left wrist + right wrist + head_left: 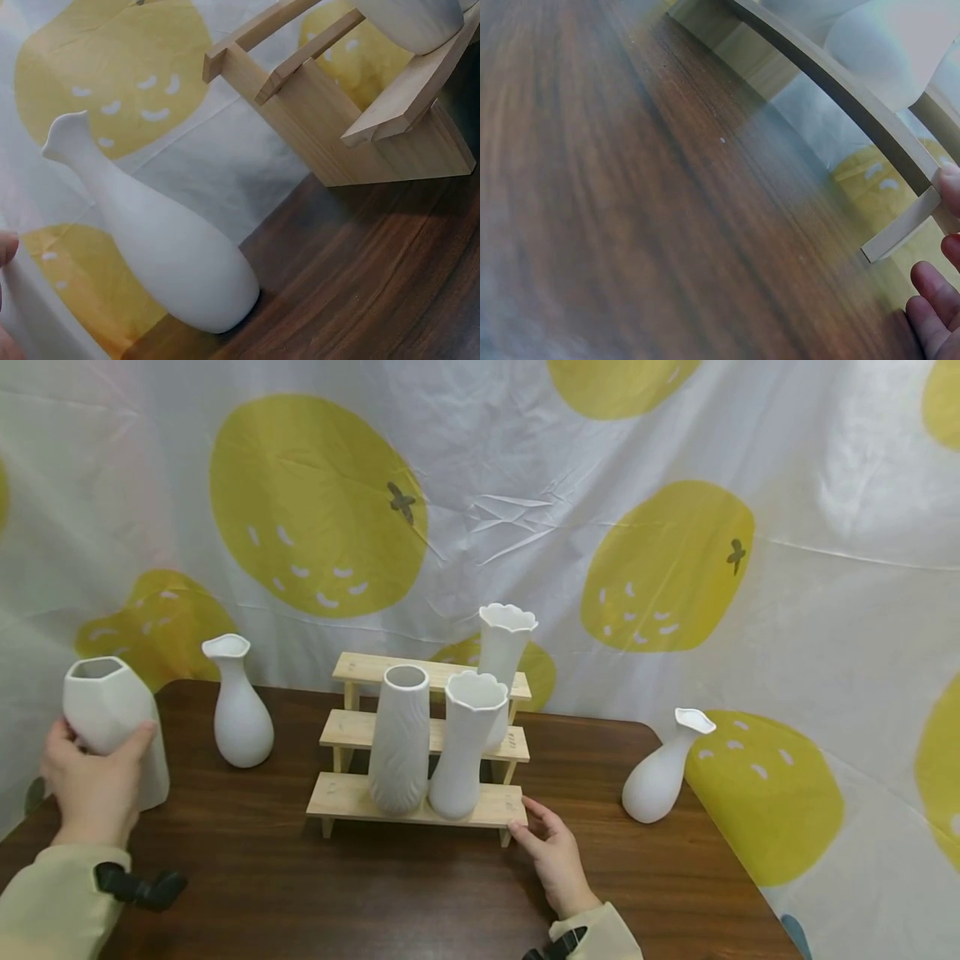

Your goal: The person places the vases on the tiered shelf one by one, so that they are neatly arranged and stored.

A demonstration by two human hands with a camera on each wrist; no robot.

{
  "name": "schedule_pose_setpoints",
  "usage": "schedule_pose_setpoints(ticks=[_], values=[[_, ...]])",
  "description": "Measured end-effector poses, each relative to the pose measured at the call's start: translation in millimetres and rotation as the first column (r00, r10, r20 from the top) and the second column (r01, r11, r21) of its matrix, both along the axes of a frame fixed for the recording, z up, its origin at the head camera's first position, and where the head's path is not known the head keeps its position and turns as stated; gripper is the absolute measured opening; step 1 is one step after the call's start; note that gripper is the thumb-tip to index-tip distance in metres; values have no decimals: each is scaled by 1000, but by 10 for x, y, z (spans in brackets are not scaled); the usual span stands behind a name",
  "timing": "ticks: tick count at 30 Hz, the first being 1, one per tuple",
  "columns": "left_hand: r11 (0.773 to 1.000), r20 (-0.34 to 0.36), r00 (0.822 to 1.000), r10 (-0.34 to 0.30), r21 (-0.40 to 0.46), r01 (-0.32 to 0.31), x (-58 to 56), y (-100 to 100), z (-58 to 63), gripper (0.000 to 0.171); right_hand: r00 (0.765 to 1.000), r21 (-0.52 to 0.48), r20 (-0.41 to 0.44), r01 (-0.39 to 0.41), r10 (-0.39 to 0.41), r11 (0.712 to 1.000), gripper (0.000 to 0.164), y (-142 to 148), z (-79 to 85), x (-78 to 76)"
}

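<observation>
At the far left of the head view, my left hand (93, 789) grips a white faceted vase (116, 710), thumb on one side and fingers on the other. My right hand (558, 864) pinches the right end of the lowest step of a three-step wooden stand (341, 793); the right wrist view shows a thumb (950, 187) against the board. On that step stand a white leaf-textured vase (400, 743) and a white scalloped-rim vase (461, 752). Behind them, a taller scalloped vase (504, 647) rises from the middle step, its lower part partly hidden.
A slender-necked white vase (243, 718) stands between the left hand and the stand. A similar vase (656, 781) with a bent neck is near the table's right edge. The dark wooden table (360, 902) backs onto a lemon-patterned curtain (495, 460).
</observation>
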State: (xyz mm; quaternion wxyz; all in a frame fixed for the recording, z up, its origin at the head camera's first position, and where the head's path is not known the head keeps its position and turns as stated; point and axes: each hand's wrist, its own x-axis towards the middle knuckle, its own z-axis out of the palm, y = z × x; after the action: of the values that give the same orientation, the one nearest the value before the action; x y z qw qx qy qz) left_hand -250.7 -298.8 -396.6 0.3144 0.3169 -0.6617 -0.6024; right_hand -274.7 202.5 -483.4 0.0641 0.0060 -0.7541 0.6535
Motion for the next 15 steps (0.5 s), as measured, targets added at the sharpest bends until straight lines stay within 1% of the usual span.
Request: schedule_pose_setpoints(ticks=[7, 15], values=[[998, 43, 999, -7, 67, 4, -35, -25, 29, 85, 1000, -2, -7, -5, 5, 1000, 54, 8, -12, -7], [997, 69, 997, -21, 72, 16, -47, -47, 19, 90, 1000, -1, 4, 1, -1, 1000, 54, 12, -11, -7]])
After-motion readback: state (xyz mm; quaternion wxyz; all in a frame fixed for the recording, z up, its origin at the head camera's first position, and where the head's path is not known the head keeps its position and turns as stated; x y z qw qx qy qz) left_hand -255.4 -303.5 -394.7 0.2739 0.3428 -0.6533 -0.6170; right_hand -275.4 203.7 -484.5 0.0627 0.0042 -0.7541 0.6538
